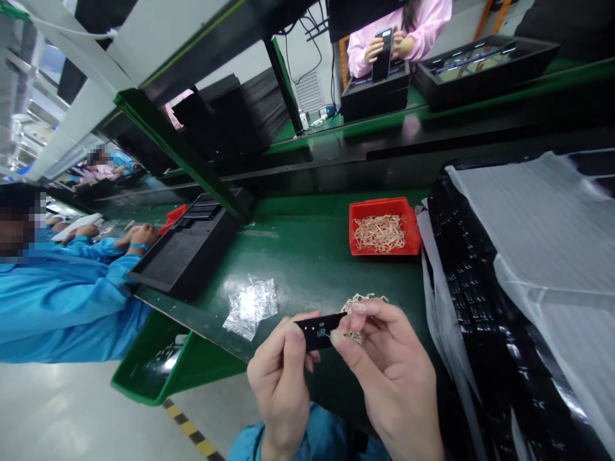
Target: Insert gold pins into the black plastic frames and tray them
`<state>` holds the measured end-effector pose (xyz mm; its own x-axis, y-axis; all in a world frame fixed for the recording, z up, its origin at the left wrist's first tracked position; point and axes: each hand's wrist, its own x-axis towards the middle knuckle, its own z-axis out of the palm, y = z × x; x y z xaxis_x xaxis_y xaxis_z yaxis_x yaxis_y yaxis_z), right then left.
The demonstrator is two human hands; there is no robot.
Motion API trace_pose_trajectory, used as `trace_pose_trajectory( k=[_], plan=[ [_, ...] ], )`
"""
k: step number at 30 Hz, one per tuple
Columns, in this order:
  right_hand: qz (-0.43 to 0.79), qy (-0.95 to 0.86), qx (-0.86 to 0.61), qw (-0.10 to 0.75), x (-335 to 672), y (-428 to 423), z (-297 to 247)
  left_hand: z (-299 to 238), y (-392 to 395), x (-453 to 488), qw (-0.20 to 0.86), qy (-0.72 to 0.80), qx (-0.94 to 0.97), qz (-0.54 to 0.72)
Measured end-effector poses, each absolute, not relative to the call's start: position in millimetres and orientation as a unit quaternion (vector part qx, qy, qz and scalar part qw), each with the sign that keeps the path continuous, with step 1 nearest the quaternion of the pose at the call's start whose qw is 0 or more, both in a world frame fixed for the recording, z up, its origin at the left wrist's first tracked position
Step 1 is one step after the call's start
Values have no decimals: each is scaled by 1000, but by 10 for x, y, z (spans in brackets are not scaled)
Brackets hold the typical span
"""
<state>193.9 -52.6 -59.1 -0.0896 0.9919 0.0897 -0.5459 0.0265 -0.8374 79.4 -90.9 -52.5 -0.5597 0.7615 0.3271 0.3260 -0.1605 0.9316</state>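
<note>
Between my two hands is a small flat black rectangular part [319, 330] with a few gold dots and tiny light markings. My left hand [284, 374] pinches its left end between thumb and fingers. At its right end, my right hand [391, 371] is closed, thumb and forefinger pressed together around the edge. Whether a smaller piece sits between those right fingertips is hard to make out. Just behind the right fingers lies a loose heap of thin beige strips [358, 301] on the green bench. A red bin [384, 208] holding more such strips stands beyond.
Clear plastic bags [252, 306] lie left of my hands. A black tray [180, 256] stands farther left, beside a co-worker in blue [72, 301]. Below the bench edge hangs a green bin [192, 371]. Stacked black parts with white sheets [542, 256] fill the right side.
</note>
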Motion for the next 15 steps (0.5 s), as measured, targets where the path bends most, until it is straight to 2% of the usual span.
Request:
trace_pose_trajectory(
  k=[4, 15],
  plan=[
    [643, -367, -278, 612, 1920, -523, -591, -517, -892, 793, 122, 636, 458, 609],
    [629, -367, -284, 624, 1869, -521, -588, -631, -901, 807, -144, 656, 522, 526]
  ],
)
